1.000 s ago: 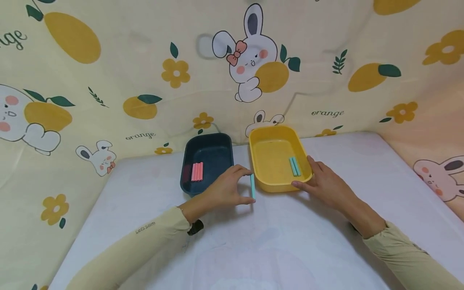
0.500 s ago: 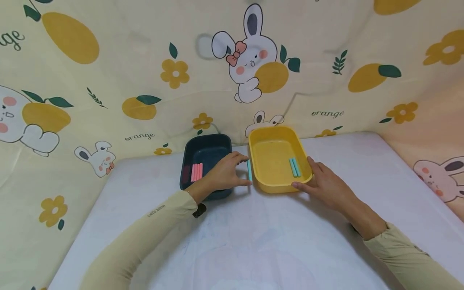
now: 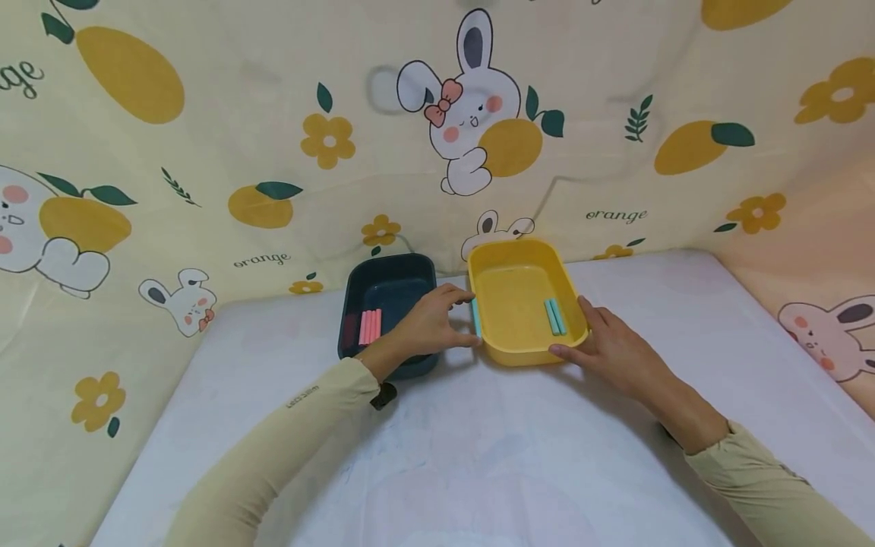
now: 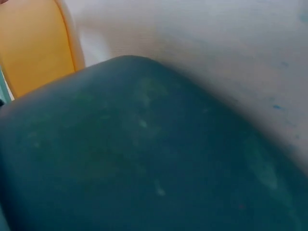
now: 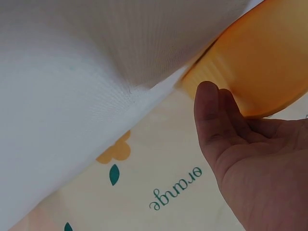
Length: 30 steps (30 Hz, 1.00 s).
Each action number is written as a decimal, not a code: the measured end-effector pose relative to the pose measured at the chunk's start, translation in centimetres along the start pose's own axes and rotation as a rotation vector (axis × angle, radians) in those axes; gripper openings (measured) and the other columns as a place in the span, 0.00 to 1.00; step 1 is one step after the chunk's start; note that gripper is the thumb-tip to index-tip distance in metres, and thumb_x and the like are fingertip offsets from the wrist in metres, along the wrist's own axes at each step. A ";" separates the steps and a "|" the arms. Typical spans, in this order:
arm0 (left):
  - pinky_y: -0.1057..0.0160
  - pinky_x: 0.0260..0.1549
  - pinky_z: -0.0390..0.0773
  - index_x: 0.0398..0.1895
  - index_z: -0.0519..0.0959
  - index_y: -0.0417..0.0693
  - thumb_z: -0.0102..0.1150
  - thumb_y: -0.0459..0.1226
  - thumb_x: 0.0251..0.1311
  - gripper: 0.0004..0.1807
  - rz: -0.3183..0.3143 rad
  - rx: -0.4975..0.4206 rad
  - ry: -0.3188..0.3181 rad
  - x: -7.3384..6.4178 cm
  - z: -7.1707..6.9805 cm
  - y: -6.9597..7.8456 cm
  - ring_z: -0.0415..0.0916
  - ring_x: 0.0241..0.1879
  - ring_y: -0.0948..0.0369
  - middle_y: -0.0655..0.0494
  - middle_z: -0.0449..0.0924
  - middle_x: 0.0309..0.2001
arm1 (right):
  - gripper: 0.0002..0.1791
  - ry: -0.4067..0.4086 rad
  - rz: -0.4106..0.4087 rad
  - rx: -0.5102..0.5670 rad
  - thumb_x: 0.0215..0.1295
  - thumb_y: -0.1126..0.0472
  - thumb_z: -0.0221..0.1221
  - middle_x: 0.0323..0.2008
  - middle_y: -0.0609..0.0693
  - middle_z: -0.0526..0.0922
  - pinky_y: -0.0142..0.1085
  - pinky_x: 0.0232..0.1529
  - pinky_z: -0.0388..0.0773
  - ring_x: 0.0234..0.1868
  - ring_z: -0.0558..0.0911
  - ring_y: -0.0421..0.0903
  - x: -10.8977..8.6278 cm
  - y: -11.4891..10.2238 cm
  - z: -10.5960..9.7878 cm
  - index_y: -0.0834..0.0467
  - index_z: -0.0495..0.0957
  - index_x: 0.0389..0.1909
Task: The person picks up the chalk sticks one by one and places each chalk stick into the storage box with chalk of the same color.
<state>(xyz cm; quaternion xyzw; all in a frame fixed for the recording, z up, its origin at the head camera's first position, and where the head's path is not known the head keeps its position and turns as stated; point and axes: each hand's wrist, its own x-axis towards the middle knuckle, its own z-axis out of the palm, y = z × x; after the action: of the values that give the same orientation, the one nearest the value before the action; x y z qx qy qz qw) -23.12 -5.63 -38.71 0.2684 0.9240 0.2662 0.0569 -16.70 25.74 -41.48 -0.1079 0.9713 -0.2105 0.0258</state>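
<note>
In the head view my left hand pinches a pale teal chalk stick between thumb and fingertips. The stick stands lengthwise along the outer left wall of the yellow tray; whether it touches the wall I cannot tell. Two more teal chalk sticks lie side by side inside that tray, towards its right wall. My right hand holds the tray's near right corner, thumb at the front and fingers along the side. The right wrist view shows those fingers against the outer wall.
Left of the yellow tray stands a dark blue tray, holding several pink chalk sticks; my left wrist is over its near right part. It fills most of the left wrist view. Behind both trays rises a printed cloth. A white cloth covers the table.
The left hand has moved away from me with the teal chalk stick, then slightly right, up beside the yellow tray's left wall. The right hand and both trays stay in place.
</note>
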 end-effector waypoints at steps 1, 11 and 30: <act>0.53 0.61 0.77 0.69 0.71 0.48 0.75 0.54 0.49 0.44 -0.004 0.002 -0.003 0.1 0.1 0.0 0.72 0.62 0.51 0.53 0.73 0.62 | 0.62 0.000 -0.001 -0.002 0.61 0.24 0.50 0.70 0.71 0.61 0.65 0.65 0.66 0.68 0.65 0.68 0.0 0.0 0.0 0.63 0.40 0.79; 0.52 0.70 0.68 0.69 0.71 0.51 0.73 0.56 0.50 0.43 -0.029 0.043 -0.003 2.0 0.7 1.1 0.64 0.68 0.53 0.53 0.72 0.65 | 0.62 -0.001 0.001 -0.007 0.61 0.23 0.50 0.69 0.71 0.62 0.64 0.64 0.67 0.67 0.67 0.68 0.0 -0.1 -0.1 0.64 0.41 0.79; 0.61 0.66 0.72 0.68 0.72 0.48 0.73 0.55 0.51 0.43 0.034 0.054 -0.080 6.8 3.4 4.9 0.71 0.63 0.58 0.54 0.76 0.62 | 0.61 -0.003 -0.010 0.000 0.62 0.24 0.50 0.69 0.70 0.62 0.65 0.62 0.69 0.66 0.68 0.68 0.0 -0.1 -0.1 0.64 0.42 0.78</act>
<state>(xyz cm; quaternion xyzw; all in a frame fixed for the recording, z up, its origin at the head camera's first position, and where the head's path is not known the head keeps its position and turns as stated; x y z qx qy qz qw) -25.73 3.03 -38.81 0.2959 0.9232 0.2310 0.0822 -16.73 25.69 -41.32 -0.1129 0.9707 -0.2104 0.0264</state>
